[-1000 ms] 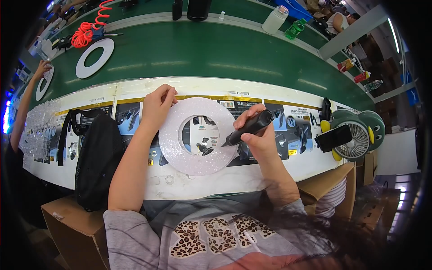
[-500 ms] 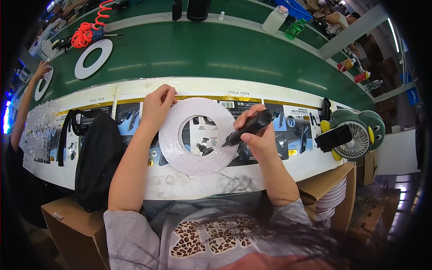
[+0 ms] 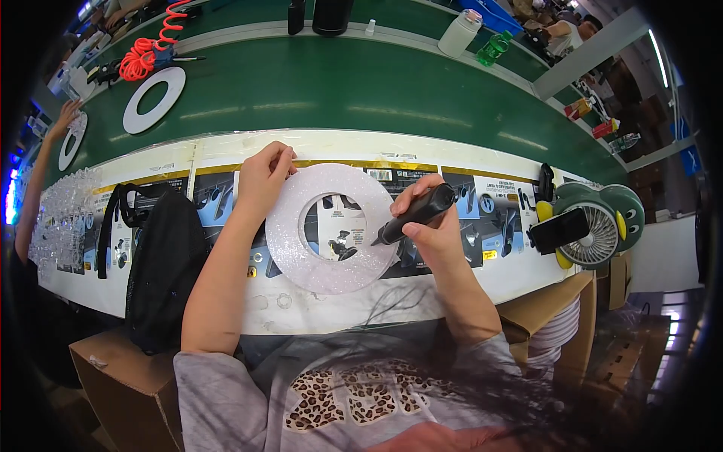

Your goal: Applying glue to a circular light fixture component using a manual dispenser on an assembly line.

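A wide, flat white ring with a glittery surface [image 3: 297, 260] lies before me over printed cardboard sheets [image 3: 471, 202]. Beside its upper left edge rests my left hand [image 3: 265, 175], fingers curled together; whatever they may hold is hidden. My right hand [image 3: 437, 230] grips a thick black pen-shaped tool [image 3: 422, 212]. The tool slants down to the left, and its pointed tip is over the right part of the ring, near the inner hole. Contact between tip and ring cannot be made out.
At left are a black bag [image 3: 167, 264] and stacked clear plastic pieces [image 3: 64, 218]. A green fan [image 3: 599, 237] with a phone [image 3: 559, 230] stands at right. Beyond, on the green bench [image 3: 301, 90], lies another white ring [image 3: 135, 117]. A co-worker's hand [image 3: 69, 114] is at far left.
Both my hands, the tool and the ring stay in place. At far left the co-worker's hand has shifted slightly over a ring. Loose hair strands have swung below my hands.
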The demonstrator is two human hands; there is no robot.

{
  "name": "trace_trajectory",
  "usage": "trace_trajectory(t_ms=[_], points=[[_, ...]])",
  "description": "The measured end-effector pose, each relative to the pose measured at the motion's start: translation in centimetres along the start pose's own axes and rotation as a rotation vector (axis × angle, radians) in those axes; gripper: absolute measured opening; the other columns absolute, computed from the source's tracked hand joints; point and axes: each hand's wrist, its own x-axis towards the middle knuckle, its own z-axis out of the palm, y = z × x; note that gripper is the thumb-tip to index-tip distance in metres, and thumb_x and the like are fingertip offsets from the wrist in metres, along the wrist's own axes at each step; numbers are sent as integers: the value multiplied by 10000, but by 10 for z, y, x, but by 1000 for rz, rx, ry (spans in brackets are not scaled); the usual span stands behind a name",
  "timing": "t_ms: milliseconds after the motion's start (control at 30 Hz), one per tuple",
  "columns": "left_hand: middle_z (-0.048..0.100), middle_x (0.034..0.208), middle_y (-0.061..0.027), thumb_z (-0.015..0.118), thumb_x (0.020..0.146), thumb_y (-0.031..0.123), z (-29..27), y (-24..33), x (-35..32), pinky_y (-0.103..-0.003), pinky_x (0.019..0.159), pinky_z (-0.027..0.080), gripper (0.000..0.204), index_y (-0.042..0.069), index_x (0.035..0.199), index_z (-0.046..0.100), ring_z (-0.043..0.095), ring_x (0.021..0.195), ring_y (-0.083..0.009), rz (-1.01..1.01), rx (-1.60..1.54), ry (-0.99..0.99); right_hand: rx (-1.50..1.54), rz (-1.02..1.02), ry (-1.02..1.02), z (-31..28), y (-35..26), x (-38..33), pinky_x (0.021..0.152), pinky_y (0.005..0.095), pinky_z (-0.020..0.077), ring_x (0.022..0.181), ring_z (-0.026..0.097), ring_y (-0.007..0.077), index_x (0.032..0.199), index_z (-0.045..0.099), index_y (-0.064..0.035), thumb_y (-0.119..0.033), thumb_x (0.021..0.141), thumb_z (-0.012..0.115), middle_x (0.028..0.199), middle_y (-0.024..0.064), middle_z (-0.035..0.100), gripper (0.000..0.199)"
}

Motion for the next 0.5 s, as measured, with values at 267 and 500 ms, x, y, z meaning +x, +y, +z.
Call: trace_trajectory(t_ms=[267,500], points=[[606,658,-37,508,935,149,0,-1,0,-210,594,435,210,-13,852,614,526,600,-65,1,4,-1,-5,5,1,0,1,0,849,346,436,891,557,198,1034,430,-109,-26,643,756,891,77,563,516],[603,662,-36,506,940,153,1,0,0,-207,596,431,212,-11,856,610,522,602,-65,-8,-2,-8,-17,15,13,0,-1,0,847,344,437,890,561,195,1029,433,-113,-29,635,757,886,71,566,517]])
